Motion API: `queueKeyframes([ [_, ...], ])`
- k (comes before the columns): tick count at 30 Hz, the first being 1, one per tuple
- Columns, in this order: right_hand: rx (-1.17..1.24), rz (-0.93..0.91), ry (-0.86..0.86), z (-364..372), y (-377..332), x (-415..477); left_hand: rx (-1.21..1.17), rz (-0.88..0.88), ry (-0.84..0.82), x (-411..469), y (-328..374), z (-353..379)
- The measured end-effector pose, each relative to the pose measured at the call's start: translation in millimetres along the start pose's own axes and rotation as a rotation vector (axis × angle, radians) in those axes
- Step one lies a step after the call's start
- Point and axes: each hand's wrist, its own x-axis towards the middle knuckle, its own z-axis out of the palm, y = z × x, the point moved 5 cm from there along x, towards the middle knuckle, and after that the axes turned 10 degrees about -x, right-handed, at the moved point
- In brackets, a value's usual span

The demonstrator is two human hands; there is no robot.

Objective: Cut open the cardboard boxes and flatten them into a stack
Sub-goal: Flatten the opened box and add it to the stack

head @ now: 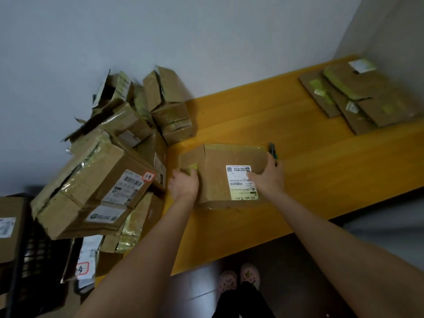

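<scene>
Arms stretched forward, my left grip (183, 183) clasps the cardboard box (215, 161) by its left side, my right grip (267, 177) by its right edge (box cutter (272, 149) just beside).

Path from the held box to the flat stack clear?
Nothing visible blocks it: bare table runs from the box to the stack. The cutter is at the box's right edge, by the right hand.

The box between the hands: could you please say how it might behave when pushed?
The box is probably stiff: its faces look square, its tape unbroken. It should slide, not roll, on the smooth table. Left hand and right hand grip it, so tipping seems unlikely.
</scene>
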Motion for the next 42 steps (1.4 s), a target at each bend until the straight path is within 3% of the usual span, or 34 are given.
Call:
queueKeyframes([
  [5, 0.44, 0.123, -0.076, -41.7, -5.1, 13.6, -0.404, 0.001, -0.129, -9.6, 55.4, 11.0],
  [9, 0.598, 0.185, -0.164, -64.6, -9.0, 24.3, -0.502, -0.036, -0.375, -27.5, 104.5, 36.2],
  [12, 0.545, 0.158, -0.261, -70.0, -0.8, 36.3, -0.417, -0.018, -0.481, -31.4, 128.4, 51.7],
  [16, 0.316, 0.132, -0.303, -63.1, 12.8, 60.4, -0.268, 0.032, -0.468, -18.1, 143.0, 56.1],
  [23, -0.033, 0.037, -0.353, -46.3, 13.2, 100.8, -0.174, -0.038, -0.235, -5.7, 129.8, 49.0],
  [29, -0.098, 0.037, -0.155, -76.6, 23.5, 128.4, -0.287, 0.054, -0.053, -7.9, 146.1, 24.7],
  [34, 0.316, 0.003, -0.19, -100.8, 3.6, 136.8, -0.42, 0.113, 0.048, 11.3, 176.8, -7.3],
  [37, 0.373, -0.014, -0.118, -132.8, -4.2, 139.8, -0.502, 0.131, -0.005, 10.8, 196.6, 9.2],
  [42, 0.275, -0.034, 0.146, -216.2, 10.2, 170.0, -0.504, 0.099, -0.287, -5.4, 234.9, 73.9],
])
